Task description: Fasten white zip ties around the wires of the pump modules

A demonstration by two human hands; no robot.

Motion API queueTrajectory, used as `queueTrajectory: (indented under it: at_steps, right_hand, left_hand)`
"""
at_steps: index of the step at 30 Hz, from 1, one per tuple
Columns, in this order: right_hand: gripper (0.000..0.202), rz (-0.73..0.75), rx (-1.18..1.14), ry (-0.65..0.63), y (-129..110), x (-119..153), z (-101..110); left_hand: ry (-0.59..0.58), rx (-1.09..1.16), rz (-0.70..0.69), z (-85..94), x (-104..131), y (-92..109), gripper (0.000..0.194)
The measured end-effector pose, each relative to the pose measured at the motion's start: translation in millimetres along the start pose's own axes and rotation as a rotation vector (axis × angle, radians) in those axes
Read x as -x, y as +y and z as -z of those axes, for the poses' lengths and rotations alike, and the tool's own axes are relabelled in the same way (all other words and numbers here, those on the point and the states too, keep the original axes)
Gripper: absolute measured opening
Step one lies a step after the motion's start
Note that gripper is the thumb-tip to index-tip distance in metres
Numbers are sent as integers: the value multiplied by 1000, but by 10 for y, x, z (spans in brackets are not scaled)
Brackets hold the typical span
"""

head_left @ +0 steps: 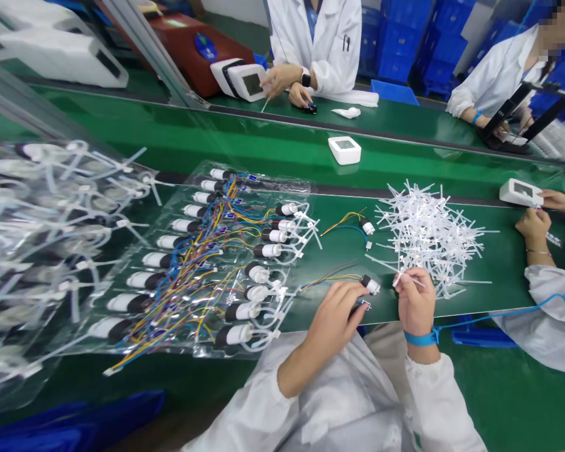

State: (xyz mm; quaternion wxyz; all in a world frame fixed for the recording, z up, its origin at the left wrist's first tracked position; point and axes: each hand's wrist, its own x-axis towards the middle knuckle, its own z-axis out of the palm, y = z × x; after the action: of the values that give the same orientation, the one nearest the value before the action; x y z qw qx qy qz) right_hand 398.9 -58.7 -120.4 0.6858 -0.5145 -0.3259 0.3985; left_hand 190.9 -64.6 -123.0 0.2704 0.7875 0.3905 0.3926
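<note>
My left hand [336,314] is at the table's front edge, fingers curled at the black end of a small black-and-white motor [371,285] with coloured wires. A small white connector [366,306] shows by my left thumb. My right hand [417,298], with a blue wrist strap [422,338], pinches a white plastic tube piece [398,279] between thumb and fingers. Just beyond it lies a heap of similar white tube pieces [428,232]. Another wired motor [367,226] rests on the green table behind my left hand.
On the left, clear plastic bags [202,251] bear rows of wired motors, some with tubes attached. More tubed motors [32,251] lie at far left, blurred. A white device [345,150] sits on the green belt. Co-workers' hands [534,226] are at the right and across the belt.
</note>
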Motion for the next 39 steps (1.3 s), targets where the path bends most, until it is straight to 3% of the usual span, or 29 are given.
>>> queueTrajectory:
  at_steps: [4, 6, 11, 14, 21, 24, 30, 39]
  right_hand:
    - [23, 28, -53, -5, -16, -27, 1]
    - [27, 28, -85, 9, -31, -37, 1]
    - [33, -81, -159, 53, -74, -17, 5]
    - [36, -103, -153, 56, -100, -2, -10]
    - [38, -187, -74, -40, -193, -11, -54]
    - [37, -222, -41, -114, -205, -25, 14]
    - [38, -290, -77, -243, -172, -37, 162]
    - [33, -269, -63, -112, -148, -47, -19]
  left_hand:
    - [177, -6, -35, 20, -65, 26, 22]
    - [139, -1, -29, 19, -126, 13, 24]
    - [-115, -74, 66, -44, -236, -48, 35]
    - [-173, -148, 113, -74, -242, -55, 34]
    - [-190, -190, 154, -85, -224, -81, 31]
    - [-153, -167, 155, -75, -219, -87, 38]
    - [-63, -21, 184, -58, -238, -66, 29]
    - [-50, 110, 211, -21, -227, -62, 27]
